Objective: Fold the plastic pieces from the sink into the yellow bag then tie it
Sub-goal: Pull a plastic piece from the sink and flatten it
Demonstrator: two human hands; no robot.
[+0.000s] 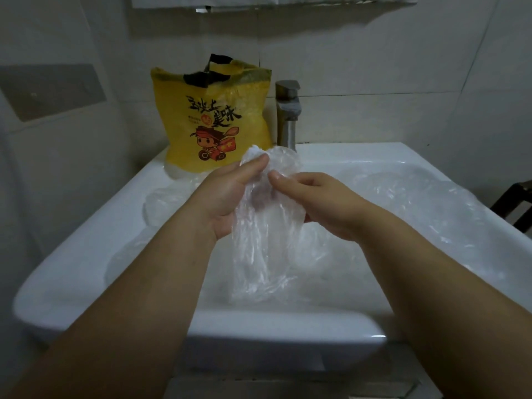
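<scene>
While both hands hold it above the sink (pixel 72 269), the plastic piece (pixel 264 231) looks thin, clear and crinkled, with glossy creases. Its long axis runs up and down: the bunched top points toward the tap (pixel 288 110), and the loose end hangs into the basin. The left hand (pixel 227 194) has its fingers curled round the upper part, and the right hand (pixel 322 203) pinches its edge. The yellow bag (pixel 213 116) stands upright at the sink's back left corner.
</scene>
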